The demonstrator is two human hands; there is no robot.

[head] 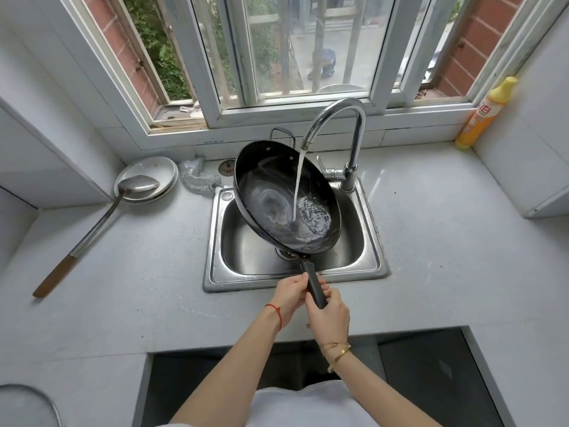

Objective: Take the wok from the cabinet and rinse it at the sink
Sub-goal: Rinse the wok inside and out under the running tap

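A black wok [271,192] hangs tilted over the steel sink [215,272], its far rim raised toward the window. Water runs from the curved chrome faucet [354,124] into the wok's bowl and pools at its lower right side. Both hands grip the wok's black handle [314,286] at the sink's front edge. My left hand [289,298], with a red string at the wrist, holds it from the left. My right hand [329,315], wearing gold bracelets, wraps the handle's end.
A long metal ladle [92,229] with a wooden grip rests on a plate [160,167] on the counter at the left. A steel scourer [197,177] lies behind the sink. A yellow detergent bottle [486,112] stands at the back right corner. A glass lid [24,405] shows at the bottom left.
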